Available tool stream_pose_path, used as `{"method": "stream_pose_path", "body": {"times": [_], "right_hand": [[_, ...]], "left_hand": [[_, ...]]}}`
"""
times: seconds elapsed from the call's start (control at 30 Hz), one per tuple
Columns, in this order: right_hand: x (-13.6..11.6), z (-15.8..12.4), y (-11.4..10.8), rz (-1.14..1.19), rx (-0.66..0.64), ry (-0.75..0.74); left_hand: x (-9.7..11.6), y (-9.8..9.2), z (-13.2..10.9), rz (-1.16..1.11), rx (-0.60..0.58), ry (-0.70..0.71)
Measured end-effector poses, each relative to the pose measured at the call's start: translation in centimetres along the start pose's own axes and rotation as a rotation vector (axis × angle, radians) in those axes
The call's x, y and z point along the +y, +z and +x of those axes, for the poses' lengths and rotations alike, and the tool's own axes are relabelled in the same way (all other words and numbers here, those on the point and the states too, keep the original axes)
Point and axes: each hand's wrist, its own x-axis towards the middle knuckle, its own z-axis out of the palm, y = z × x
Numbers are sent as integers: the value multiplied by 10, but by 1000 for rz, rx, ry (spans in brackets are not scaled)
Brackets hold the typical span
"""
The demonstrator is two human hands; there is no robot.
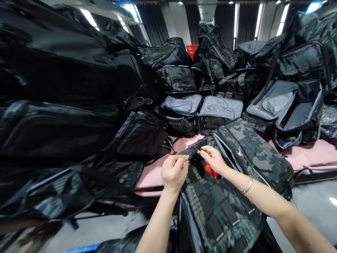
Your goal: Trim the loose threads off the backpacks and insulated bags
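While the camouflage backpack point(223, 196) lies at the pink table's point(310, 154) near edge, your left hand point(174, 172) pinches its top fabric; your right hand point(214, 160) grips a zipper pull point(203, 150).

Red item point(211, 171) mostly hidden behind right hand point(214, 160), perhaps plastic.

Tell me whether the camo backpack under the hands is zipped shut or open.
Open. The camo backpack has its front flap gaping along the zipper, and both the left hand and right hand pinch fabric at the top edge.
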Motion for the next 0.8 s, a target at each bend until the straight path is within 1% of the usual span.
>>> {"method": "stream_pose_path", "body": {"times": [0.07,0.13,0.27,0.37,0.47,0.6,0.73,0.8], "right_hand": [[0,3,-2,173,31,60],[0,5,-4,241,37,89],[4,6,-1,190,-19,113],[9,6,6,156,-49,149],[12,6,9,166,-31,173],[13,7,9,210,-24,206],[12,6,8,202,-35,228],[12,5,8,186,-43,237]], "left_hand": [[0,0,0,-1,-6,0],[0,-1,1,-6,-7,8],[-2,-2,1,-42,-23,82],[-3,-3,1,-71,-75,136],[-3,-4,1,-103,-108,111],[-2,-5,2,-100,-151,60],[-1,-6,5,-12,-225,113],[1,-6,6,-5,-246,112]]}}
